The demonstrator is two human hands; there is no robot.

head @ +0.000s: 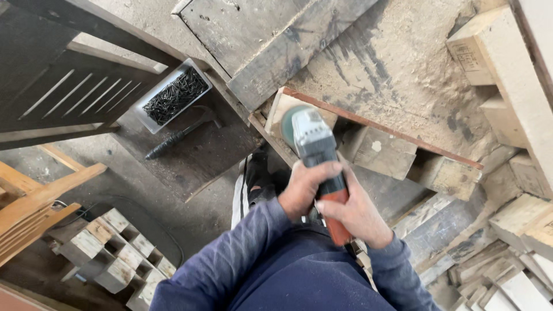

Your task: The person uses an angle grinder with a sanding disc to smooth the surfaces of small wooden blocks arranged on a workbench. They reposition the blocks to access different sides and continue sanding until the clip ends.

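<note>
A grey tray of dark screws (174, 96) and a black hammer (178, 135) lie on dusty boards at left. The left hand (303, 185) wraps the angle grinder (318, 164) body; the right hand (357, 214) grips its red handle, disc against a pale wood block (283, 109).

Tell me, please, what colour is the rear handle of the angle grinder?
The angle grinder has a red-orange rear handle, shown best in the head view, below its grey body.
</note>
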